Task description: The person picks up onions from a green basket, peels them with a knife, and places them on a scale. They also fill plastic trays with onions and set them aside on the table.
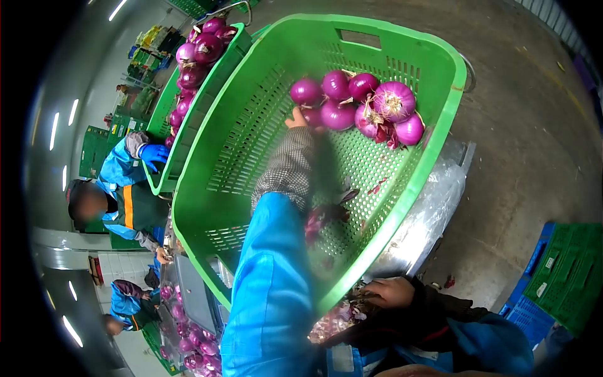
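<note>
My left hand (pixel 298 119), in a grey knit cuff and blue sleeve, reaches deep into a large green plastic crate (pixel 433 135). Its fingers curl around a red onion (pixel 311 117); the wrist hides part of the grip. Several more red onions (pixel 394 102) lie together at the crate's far end. Loose dark skins (pixel 323 220) are scattered on the perforated bottom. Just outside the near rim, my right hand (pixel 391 293) is closed beside a heap of onion peel (pixel 336 322). Whatever its fingers hold is hidden.
Another green crate (pixel 164 110), filled with red onions, adjoins on the left; a co-worker's blue-gloved hand (pixel 154 155) touches it. More onions (pixel 195 345) lie at lower left, near another person. Stacked green crates (pixel 568 276) stand on the right, beyond a plastic-covered surface (pixel 421 213).
</note>
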Demonstrator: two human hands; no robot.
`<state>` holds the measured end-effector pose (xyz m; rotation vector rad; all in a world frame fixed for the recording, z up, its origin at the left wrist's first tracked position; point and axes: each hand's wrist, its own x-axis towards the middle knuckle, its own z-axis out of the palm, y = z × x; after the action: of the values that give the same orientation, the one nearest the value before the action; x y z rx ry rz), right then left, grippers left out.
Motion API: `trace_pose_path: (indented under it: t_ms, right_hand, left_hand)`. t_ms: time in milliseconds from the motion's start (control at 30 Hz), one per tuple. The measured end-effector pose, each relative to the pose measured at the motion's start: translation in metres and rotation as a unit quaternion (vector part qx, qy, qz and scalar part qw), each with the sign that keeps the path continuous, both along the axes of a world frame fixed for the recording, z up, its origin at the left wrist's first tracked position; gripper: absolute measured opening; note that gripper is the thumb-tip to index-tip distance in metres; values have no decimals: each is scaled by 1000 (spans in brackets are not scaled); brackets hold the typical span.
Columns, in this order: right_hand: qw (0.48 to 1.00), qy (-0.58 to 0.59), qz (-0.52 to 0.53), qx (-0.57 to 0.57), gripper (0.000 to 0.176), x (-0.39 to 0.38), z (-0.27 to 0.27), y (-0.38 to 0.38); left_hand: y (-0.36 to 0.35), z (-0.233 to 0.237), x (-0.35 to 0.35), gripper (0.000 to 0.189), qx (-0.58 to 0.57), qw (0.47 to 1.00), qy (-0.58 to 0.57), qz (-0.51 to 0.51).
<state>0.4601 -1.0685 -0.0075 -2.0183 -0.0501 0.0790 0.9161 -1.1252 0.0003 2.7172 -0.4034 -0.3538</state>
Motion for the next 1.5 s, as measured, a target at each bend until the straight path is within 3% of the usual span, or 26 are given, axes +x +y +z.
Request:
trace_pose_path:
  t_ms: [200, 300, 367, 433, 500, 533, 667, 767, 833, 900, 967, 1067, 1200, 1367, 1500]
  right_hand:
    - [1000, 13, 0, -24, 26, -4, 7, 2]
    - [1000, -10, 18, -18, 27, -6, 24, 6]
    - [998, -4, 64, -21, 27, -8, 42, 9]
    - [994, -55, 91, -10, 27, -6, 55, 13]
    - [992, -108, 58, 14, 27, -8, 62, 25]
    - [995, -72, 69, 3, 28, -9, 66, 30]
    - [990, -121, 41, 65, 33, -6, 104, 47]
    - [982, -164, 34, 88, 33, -6, 141, 69]
    - [980, -184, 24, 77, 32, -8, 152, 88]
    - [970, -220, -30, 96, 31, -7, 167, 111]
    - [969, -228, -54, 80, 30, -1, 177, 131]
    - [962, -267, -59, -30, 36, 4, 180, 163]
    - [947, -276, -58, -152, 44, -4, 171, 199]
    - [936, -285, -61, -198, 28, -8, 154, 223]
    - [940, -275, -46, -198, 32, -9, 137, 229]
  left_hand:
    - [32, 28, -27, 100, 46, 999, -9, -27]
    - [70, 66, -13, 107, -55, 986, 105, -119]
    - [93, 123, -36, 102, -142, 971, 173, -81]
    - [123, 151, -47, 88, -344, 908, 237, -38]
    - [153, 190, -73, 77, -462, 830, 307, -47]
    - [177, 198, -79, 72, -507, 777, 363, -83]
    - [251, 233, -163, 79, -610, 659, 415, -144]
    - [313, 227, -215, 89, -632, 661, 380, -139]
    - [346, 229, -253, 92, -601, 705, 351, -138]
    - [369, 230, -295, 86, -601, 745, 275, -95]
    - [401, 214, -320, 81, -615, 738, 268, -73]
    - [435, 195, -358, 78, -575, 796, 179, -68]
    - [457, 176, -401, 77, -573, 810, 120, -23]
    - [481, 160, -428, 80, -559, 819, 130, -2]
    - [492, 158, -439, 82, -551, 816, 175, 6]
